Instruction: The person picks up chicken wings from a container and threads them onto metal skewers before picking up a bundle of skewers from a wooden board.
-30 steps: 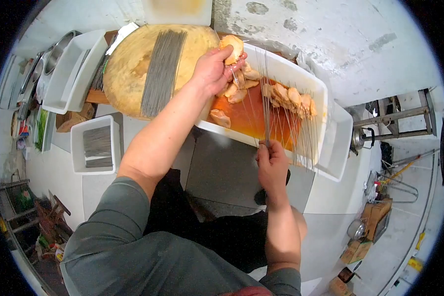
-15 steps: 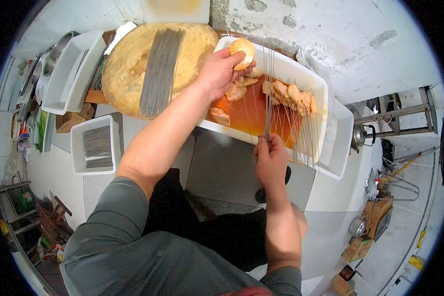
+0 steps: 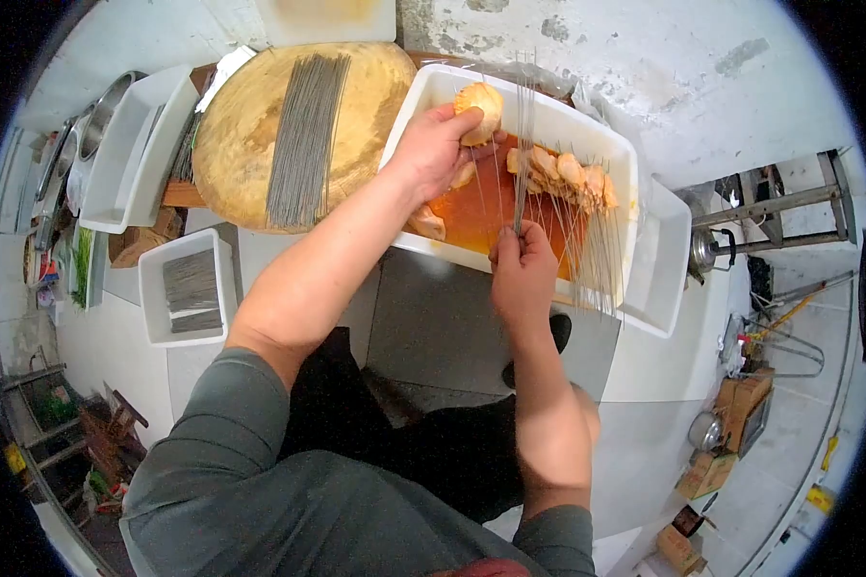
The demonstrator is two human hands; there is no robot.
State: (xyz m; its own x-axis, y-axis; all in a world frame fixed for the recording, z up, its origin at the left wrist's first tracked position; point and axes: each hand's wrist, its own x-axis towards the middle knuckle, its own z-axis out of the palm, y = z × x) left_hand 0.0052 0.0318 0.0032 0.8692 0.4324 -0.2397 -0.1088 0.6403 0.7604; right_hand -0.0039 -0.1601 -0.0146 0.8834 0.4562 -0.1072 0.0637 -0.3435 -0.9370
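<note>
My left hand (image 3: 435, 149) pinches a flat, pale orange piece of meat (image 3: 479, 108) above the left part of a white tub (image 3: 416, 94). Thin metal skewers stick out above and below that piece. Closed around a bundle of skewers (image 3: 522, 173), my right hand (image 3: 526, 258) is at the tub's near rim. These skewers point up past the far rim. Inside the tub is red-orange liquid (image 3: 486, 207), with a loose piece of meat (image 3: 426, 222) at the left. To the right, a row of skewered meat (image 3: 568, 178) rests, its skewers leaning over the near rim.
On the left stands a round wooden board (image 3: 231, 144) carrying a pile of skewers (image 3: 305, 144). A small white bin (image 3: 154, 308) of more skewers is below it. Another white tub (image 3: 659, 279) sits at the right, near a kettle (image 3: 704, 252). A stained wall (image 3: 664, 87) closes off the back.
My right hand has moved up along the skewers, toward the tub. My left hand and its meat have shifted slightly right and down, and the view has shifted a little.
</note>
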